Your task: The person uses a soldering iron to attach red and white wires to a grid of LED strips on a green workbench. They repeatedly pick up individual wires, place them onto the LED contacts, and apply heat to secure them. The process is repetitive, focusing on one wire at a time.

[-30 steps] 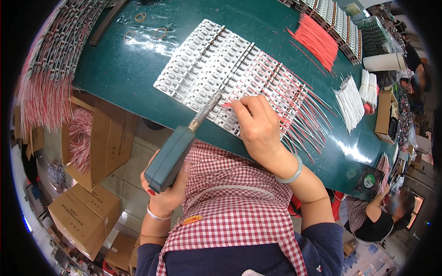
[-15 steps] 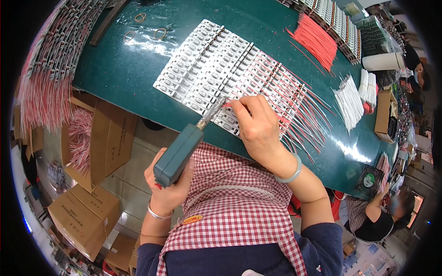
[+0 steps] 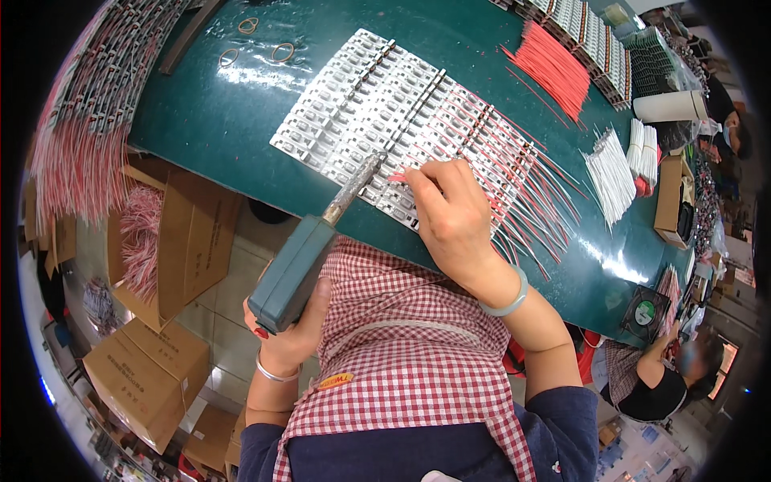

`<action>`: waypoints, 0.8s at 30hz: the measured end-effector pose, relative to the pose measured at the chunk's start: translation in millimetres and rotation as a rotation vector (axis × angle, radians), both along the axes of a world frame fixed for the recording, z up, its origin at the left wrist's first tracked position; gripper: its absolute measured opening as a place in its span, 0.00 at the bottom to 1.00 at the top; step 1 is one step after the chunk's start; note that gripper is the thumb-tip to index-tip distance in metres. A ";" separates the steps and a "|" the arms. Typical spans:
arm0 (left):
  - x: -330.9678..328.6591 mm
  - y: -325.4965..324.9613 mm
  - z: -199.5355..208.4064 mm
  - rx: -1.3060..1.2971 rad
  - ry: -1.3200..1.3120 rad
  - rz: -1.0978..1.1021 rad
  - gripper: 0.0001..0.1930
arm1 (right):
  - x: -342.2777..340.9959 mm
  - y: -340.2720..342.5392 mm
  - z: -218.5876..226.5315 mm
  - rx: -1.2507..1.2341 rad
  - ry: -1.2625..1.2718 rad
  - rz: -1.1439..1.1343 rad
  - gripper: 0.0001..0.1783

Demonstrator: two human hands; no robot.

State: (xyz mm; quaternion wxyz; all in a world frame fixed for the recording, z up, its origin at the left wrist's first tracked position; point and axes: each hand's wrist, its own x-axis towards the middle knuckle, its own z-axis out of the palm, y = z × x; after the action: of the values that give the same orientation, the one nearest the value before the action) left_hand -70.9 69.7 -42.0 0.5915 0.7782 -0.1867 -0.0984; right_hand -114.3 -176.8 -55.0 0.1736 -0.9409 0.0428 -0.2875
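My left hand [image 3: 291, 337] is wrapped round the handle of a green soldering gun [image 3: 291, 269], whose metal barrel slants up and away over a panel of white parts. The barrel's tip is close to the near edge of the panel [image 3: 341, 120], just left of my right fingers. My right hand [image 3: 454, 210] is closed in a pinch at thumb and forefinger on a red wire [image 3: 397, 177]; most of the wire is hidden behind the hand. Red and white wires [image 3: 530, 201] stick out from the panel's right side. Dark strips cross the panel.
Loose red wires [image 3: 554, 72] and white wires [image 3: 608, 178] lie at the right of the green table [image 3: 217, 120]. Stacked panels [image 3: 582, 40] stand far right, wired panels [image 3: 96, 104] at the left. A small fan [image 3: 645, 313] sits near the right edge, beside a co-worker [image 3: 662, 373].
The soldering gun has drawn back left and toward me, its tip now apart from my right fingers. My right hand stays almost in place, still pinching the red wire. The panel has shifted slightly.
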 end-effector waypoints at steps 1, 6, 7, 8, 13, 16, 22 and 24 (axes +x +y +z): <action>-0.2 0.2 0.2 -0.002 -0.001 0.002 0.14 | -1.5 1.2 1.4 0.013 0.016 0.000 0.15; 2.3 0.3 2.6 0.016 -0.064 -0.036 0.14 | -8.7 6.2 0.3 0.029 0.052 0.025 0.16; 3.1 -0.5 4.0 0.023 -0.086 -0.051 0.14 | -8.8 6.4 0.4 0.027 0.055 0.023 0.16; 3.5 -0.9 5.0 0.029 -0.088 -0.062 0.14 | -8.7 6.5 0.6 0.024 0.058 0.021 0.16; 1.8 -3.6 9.5 0.037 -0.031 -0.058 0.13 | -8.7 6.9 0.0 0.016 0.063 0.027 0.15; 2.7 -4.0 9.4 0.038 -0.046 -0.083 0.13 | -8.4 7.0 -0.3 0.013 0.059 0.032 0.15; 4.7 -6.1 12.7 0.098 -0.102 -0.126 0.12 | -8.6 7.1 -1.6 0.009 0.061 0.034 0.15; 4.0 -6.5 12.6 0.087 -0.078 -0.112 0.11 | -7.9 6.7 -3.3 0.002 0.051 0.037 0.15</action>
State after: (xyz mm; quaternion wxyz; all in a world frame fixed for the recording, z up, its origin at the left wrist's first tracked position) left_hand -66.9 63.2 -29.5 0.5431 0.7948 -0.2482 -0.1089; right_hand -122.2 -170.1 -58.2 0.1787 -0.9484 0.0303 -0.2602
